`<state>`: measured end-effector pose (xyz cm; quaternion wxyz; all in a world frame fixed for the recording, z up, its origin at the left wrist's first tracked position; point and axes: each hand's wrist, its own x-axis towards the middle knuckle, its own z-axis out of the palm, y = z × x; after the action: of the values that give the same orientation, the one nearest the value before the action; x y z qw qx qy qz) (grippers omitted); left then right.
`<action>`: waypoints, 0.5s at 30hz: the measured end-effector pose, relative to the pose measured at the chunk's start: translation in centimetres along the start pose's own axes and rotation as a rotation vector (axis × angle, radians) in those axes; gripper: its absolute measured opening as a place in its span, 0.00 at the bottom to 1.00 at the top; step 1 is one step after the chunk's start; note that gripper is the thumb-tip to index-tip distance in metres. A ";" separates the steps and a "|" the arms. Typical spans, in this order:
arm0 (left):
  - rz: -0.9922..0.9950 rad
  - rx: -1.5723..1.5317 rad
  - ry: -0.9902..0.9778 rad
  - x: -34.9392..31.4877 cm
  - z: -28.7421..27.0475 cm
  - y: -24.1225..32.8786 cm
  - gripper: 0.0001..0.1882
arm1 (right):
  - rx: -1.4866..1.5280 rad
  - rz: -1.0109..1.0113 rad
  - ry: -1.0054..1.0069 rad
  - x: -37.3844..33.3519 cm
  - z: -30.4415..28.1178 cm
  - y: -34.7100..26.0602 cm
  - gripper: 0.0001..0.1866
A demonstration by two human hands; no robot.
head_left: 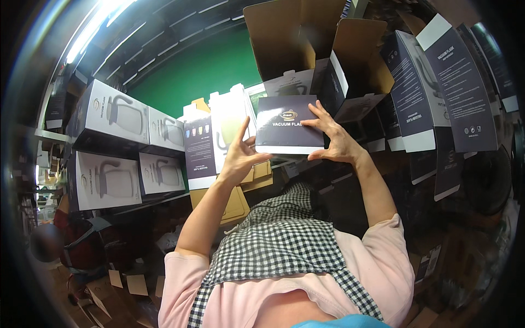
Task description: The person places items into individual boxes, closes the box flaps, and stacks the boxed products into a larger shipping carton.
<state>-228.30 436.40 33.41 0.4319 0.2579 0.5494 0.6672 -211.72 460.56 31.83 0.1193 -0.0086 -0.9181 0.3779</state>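
Note:
In front of me a dark purple-grey and white flask carton [284, 128] is held between both hands, its dark panel with a gold emblem toward me. My left hand [239, 158] grips its left side, the thumb along the lower edge and fingers up the side. My right hand [338, 139] grips the right side, with fingertips over the dark panel and the thumb at the lower corner. Just left of the carton stand flattened or partly folded white cartons [226, 126] and a dark printed carton panel [199, 145].
At left, several closed flask boxes [112, 117] are stacked in two rows. Large open brown cardboard boxes [281, 41] stand beyond my hands. Hanging dark carton sheets [459, 90] fill the right. A green surface [213, 68] lies behind; brown cardboard pieces [232, 205] sit below my left hand.

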 end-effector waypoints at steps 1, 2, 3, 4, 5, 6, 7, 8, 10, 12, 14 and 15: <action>-0.019 0.141 0.032 0.3 0.5 0.6 0.45 | -0.054 0.003 -0.008 0.4 -0.3 -0.6 0.43; 0.022 0.111 0.010 0.7 0.0 -0.2 0.36 | -0.089 0.008 0.000 0.5 0.0 -0.7 0.42; 0.065 0.201 0.046 0.9 0.1 -0.4 0.30 | -0.131 0.016 0.013 0.5 0.3 -0.5 0.40; 0.107 0.291 0.082 1.0 0.2 -0.5 0.25 | -0.171 0.024 0.026 0.6 0.4 -0.4 0.39; 0.236 0.558 0.116 1.1 -0.2 -1.0 0.23 | -0.243 -0.029 0.038 0.6 0.6 -0.6 0.36; 0.367 0.823 0.140 1.3 -0.5 -1.8 0.21 | -0.273 -0.047 0.051 0.2 0.8 -0.4 0.36; 0.584 1.141 0.151 1.2 -1.1 -2.6 0.22 | -0.295 -0.073 0.061 -0.1 1.7 0.2 0.36; 0.653 1.228 0.179 1.1 -1.3 -3.5 0.23 | -0.317 -0.097 0.073 -0.5 2.3 0.8 0.36; 0.669 1.157 0.299 0.4 -0.5 -4.5 0.22 | -0.332 -0.073 0.056 -0.7 2.7 0.8 0.35; 0.763 1.144 0.368 1.0 0.0 -4.8 0.22 | -0.334 -0.017 0.057 -0.7 2.7 0.5 0.35; 0.845 1.140 0.394 1.2 0.0 -5.1 0.21 | -0.371 0.012 0.019 -0.7 2.7 0.6 0.38; 0.864 1.130 0.400 1.2 0.0 -5.2 0.21 | -0.377 0.017 0.005 -0.6 2.6 0.5 0.38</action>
<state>-227.38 437.58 28.26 -0.1766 0.5078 0.7269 0.4273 -211.78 459.05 29.63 0.1147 -0.0393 -0.9723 0.1998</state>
